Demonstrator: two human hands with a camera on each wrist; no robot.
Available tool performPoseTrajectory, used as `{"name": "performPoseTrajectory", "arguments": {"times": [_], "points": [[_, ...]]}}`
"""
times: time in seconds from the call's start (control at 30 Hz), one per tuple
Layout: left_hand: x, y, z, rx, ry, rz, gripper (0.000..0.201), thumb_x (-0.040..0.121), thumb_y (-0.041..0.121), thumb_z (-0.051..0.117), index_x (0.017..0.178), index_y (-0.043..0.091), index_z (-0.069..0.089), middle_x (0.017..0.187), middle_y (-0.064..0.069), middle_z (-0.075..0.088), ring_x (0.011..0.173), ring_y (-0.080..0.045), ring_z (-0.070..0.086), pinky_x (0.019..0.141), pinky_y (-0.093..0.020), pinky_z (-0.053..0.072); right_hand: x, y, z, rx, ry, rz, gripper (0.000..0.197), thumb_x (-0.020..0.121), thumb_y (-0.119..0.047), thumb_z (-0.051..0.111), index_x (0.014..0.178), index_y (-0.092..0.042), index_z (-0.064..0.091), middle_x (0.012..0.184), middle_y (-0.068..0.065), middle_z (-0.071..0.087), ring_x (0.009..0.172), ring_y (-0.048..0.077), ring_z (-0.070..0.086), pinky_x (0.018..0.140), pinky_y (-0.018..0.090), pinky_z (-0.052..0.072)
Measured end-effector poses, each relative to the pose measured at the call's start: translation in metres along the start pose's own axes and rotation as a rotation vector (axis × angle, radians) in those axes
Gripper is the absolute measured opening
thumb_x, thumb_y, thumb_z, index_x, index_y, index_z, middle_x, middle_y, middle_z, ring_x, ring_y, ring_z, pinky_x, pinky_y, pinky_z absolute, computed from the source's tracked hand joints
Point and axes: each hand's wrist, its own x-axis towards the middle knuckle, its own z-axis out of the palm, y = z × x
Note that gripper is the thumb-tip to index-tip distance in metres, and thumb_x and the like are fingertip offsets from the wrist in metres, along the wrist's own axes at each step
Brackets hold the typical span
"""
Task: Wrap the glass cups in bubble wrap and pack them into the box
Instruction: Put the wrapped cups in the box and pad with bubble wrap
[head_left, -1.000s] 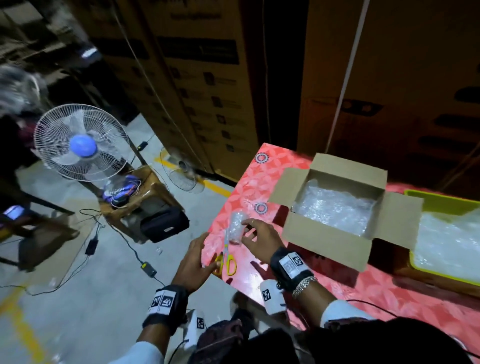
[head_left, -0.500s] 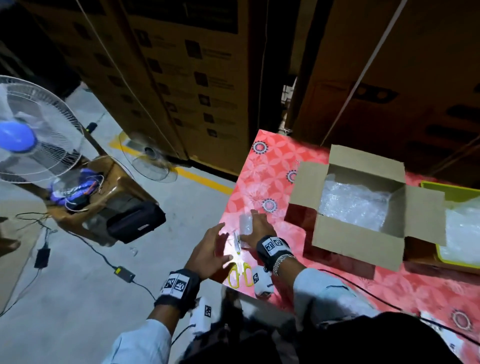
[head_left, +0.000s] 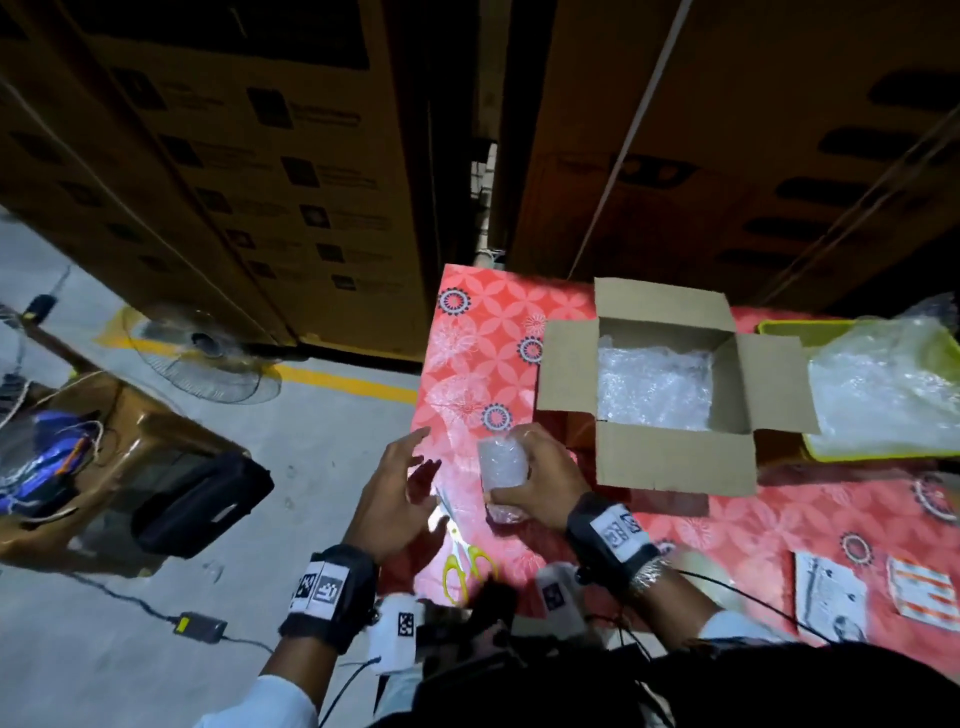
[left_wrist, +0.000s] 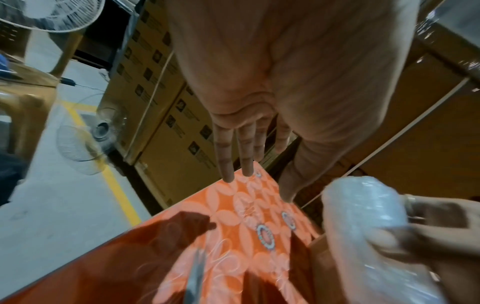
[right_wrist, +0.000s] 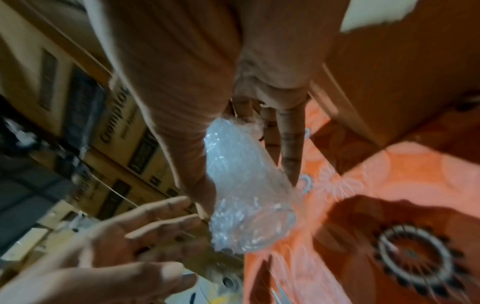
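Note:
My right hand (head_left: 537, 470) grips a glass cup wrapped in bubble wrap (head_left: 503, 467) just above the red patterned table (head_left: 483, 332), close to the near left corner of the open cardboard box (head_left: 675, 460). The right wrist view shows the wrapped cup (right_wrist: 244, 181) between thumb and fingers, its round end facing the camera. My left hand (head_left: 408, 470) hovers open to the left of the cup with fingers spread, touching nothing (left_wrist: 259, 170). Bubble wrap (head_left: 652, 387) lines the inside of the box.
Yellow-handled scissors (head_left: 465, 558) lie on the table under my hands. A green tray (head_left: 779, 327) piled with bubble wrap (head_left: 883, 384) stands right of the box. Paper slips (head_left: 831, 597) lie at the near right. Tall cartons (head_left: 291, 171) rise behind; a fan (head_left: 208, 353) stands on the floor left.
My right hand has lifted the wrapped cup off the table and brought it nearer the box. My left hand has come away from it and spread open.

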Motion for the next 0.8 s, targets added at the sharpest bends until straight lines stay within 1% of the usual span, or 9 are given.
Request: {"name": "performPoseTrajectory", "arguments": {"times": [0.1, 0.17, 0.27, 0.33, 0.47, 0.6, 0.67, 0.73, 0.8], "points": [[0.02, 0.024, -0.002, -0.004, -0.017, 0.058, 0.085, 0.085, 0.004, 0.079, 0.149, 0.043, 0.038, 0.145, 0.015, 0.044, 0.128, -0.008, 0.054, 0.092, -0.027, 0.051, -0.029, -0.004, -0.045, 0.108, 0.09, -0.037, 0.065, 0.057, -0.034, 0.097, 0.109, -0.014, 0.063, 0.113, -0.002, 0.055, 0.101, 0.02, 0.059, 0.084, 0.031, 0.052], [0.035, 0.045, 0.004, -0.019, -0.041, 0.101, 0.082, 0.085, 0.011, 0.082, 0.15, 0.04, 0.04, 0.145, 0.014, 0.045, 0.128, -0.009, 0.054, 0.093, -0.03, 0.051, -0.042, -0.004, -0.078, 0.146, 0.14, -0.033, 0.066, 0.057, -0.036, 0.098, 0.11, -0.018, 0.061, 0.113, -0.005, 0.055, 0.102, 0.019, 0.06, 0.085, 0.031, 0.054], [0.055, 0.078, 0.031, -0.015, -0.111, 0.182, 0.085, 0.082, 0.024, 0.088, 0.15, 0.037, 0.041, 0.147, 0.011, 0.045, 0.132, -0.012, 0.051, 0.101, -0.036, 0.05, -0.051, 0.002, -0.13, 0.136, 0.233, -0.01, 0.063, 0.063, -0.022, 0.098, 0.112, -0.023, 0.057, 0.115, -0.006, 0.054, 0.102, 0.017, 0.059, 0.087, 0.034, 0.056], [0.065, 0.097, 0.049, -0.008, -0.151, 0.211, 0.091, 0.078, 0.032, 0.091, 0.152, 0.036, 0.039, 0.149, 0.011, 0.043, 0.136, -0.011, 0.047, 0.106, -0.038, 0.047, -0.045, 0.012, -0.155, 0.073, 0.303, 0.013, 0.061, 0.064, -0.019, 0.097, 0.112, -0.017, 0.059, 0.117, -0.002, 0.054, 0.101, 0.019, 0.058, 0.088, 0.037, 0.055], [0.082, 0.143, 0.094, 0.001, -0.174, 0.258, 0.107, 0.069, 0.037, 0.096, 0.156, 0.028, 0.033, 0.152, 0.005, 0.037, 0.136, -0.01, 0.042, 0.112, -0.034, 0.042, -0.026, 0.049, -0.198, -0.077, 0.386, 0.042, 0.057, 0.066, -0.027, 0.096, 0.109, -0.01, 0.062, 0.114, 0.002, 0.054, 0.101, 0.022, 0.058, 0.087, 0.036, 0.052], [0.096, 0.176, 0.127, 0.119, -0.098, 0.26, 0.117, 0.063, 0.04, 0.098, 0.157, 0.021, 0.03, 0.158, 0.0, 0.033, 0.144, -0.019, 0.037, 0.119, -0.042, 0.037, 0.0, 0.079, -0.228, -0.136, 0.35, 0.054, 0.053, 0.073, -0.035, 0.091, 0.106, -0.01, 0.058, 0.112, 0.001, 0.05, 0.097, 0.02, 0.052, 0.081, 0.033, 0.045], [0.104, 0.183, 0.14, 0.183, -0.049, 0.199, 0.125, 0.059, 0.045, 0.099, 0.157, 0.019, 0.027, 0.163, -0.003, 0.03, 0.149, -0.024, 0.032, 0.121, -0.045, 0.033, 0.018, 0.089, -0.236, -0.15, 0.298, 0.075, 0.054, 0.078, -0.034, 0.087, 0.114, -0.009, 0.057, 0.116, 0.002, 0.047, 0.101, 0.018, 0.049, 0.085, 0.029, 0.042], [0.108, 0.187, 0.151, 0.248, -0.019, 0.128, 0.131, 0.055, 0.051, 0.099, 0.158, 0.016, 0.026, 0.165, -0.005, 0.028, 0.151, -0.027, 0.029, 0.122, -0.046, 0.031, 0.044, 0.097, -0.237, -0.199, 0.229, 0.087, 0.056, 0.08, -0.036, 0.086, 0.119, -0.008, 0.056, 0.119, 0.003, 0.048, 0.104, 0.019, 0.049, 0.091, 0.029, 0.043], [0.109, 0.19, 0.163, 0.266, 0.002, 0.091, 0.13, 0.052, 0.054, 0.098, 0.156, 0.015, 0.029, 0.16, -0.006, 0.036, 0.146, -0.029, 0.037, 0.118, -0.044, 0.036, 0.07, 0.108, -0.235, -0.238, 0.14, 0.129, 0.059, 0.078, -0.041, 0.086, 0.117, -0.007, 0.059, 0.12, 0.008, 0.056, 0.106, 0.025, 0.058, 0.091, 0.035, 0.052]]}}
